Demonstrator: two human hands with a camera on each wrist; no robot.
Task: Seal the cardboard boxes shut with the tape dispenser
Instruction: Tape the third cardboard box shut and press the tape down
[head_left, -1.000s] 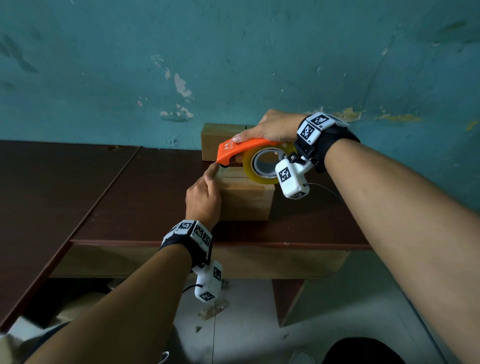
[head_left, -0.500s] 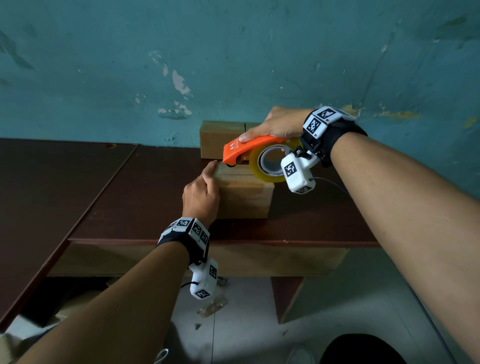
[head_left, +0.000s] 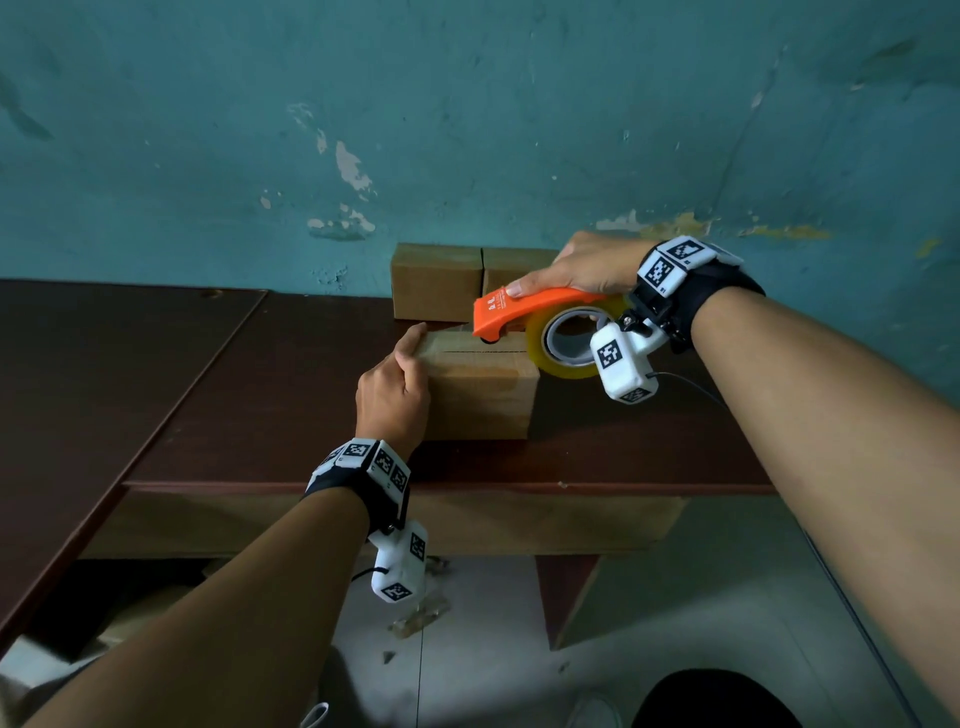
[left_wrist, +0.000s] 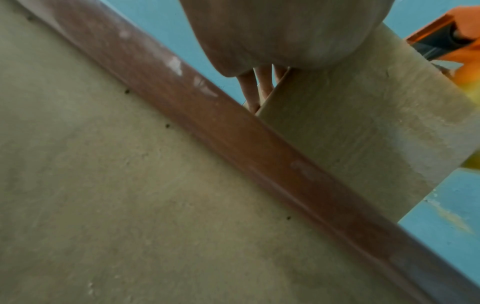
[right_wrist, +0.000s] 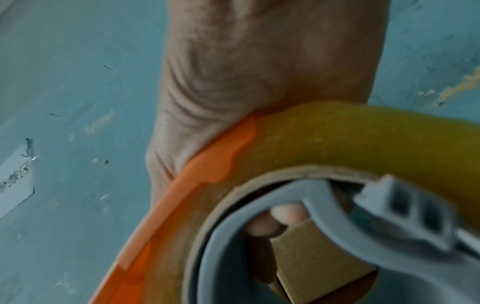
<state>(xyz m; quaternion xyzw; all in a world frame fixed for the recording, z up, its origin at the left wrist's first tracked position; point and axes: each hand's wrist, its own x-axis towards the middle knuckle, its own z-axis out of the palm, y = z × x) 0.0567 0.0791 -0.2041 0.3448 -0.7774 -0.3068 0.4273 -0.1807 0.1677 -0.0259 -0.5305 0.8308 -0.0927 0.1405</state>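
A small cardboard box (head_left: 480, 397) sits on the dark brown table (head_left: 208, 395), its top seam showing as a dark line. My left hand (head_left: 392, 389) grips the box's left end, fingers (left_wrist: 253, 90) down its left side. My right hand (head_left: 582, 265) holds the orange tape dispenser (head_left: 524, 309) with a yellowish tape roll (head_left: 566, 345), its nose resting on the box top above the seam. In the right wrist view the tape roll (right_wrist: 350, 131) and orange frame (right_wrist: 207, 170) fill the frame. Two more cardboard boxes (head_left: 436, 280) stand against the wall behind.
The teal wall (head_left: 467, 130) rises directly behind the boxes. The table's front edge (head_left: 467, 488) lies just below my left wrist. A second table surface (head_left: 104, 353) joins on the left. Floor with scraps of debris (head_left: 415, 618) lies below.
The dispenser has slid to the right along the box top, from the left end toward the right end. My left hand has kept its hold on the box.
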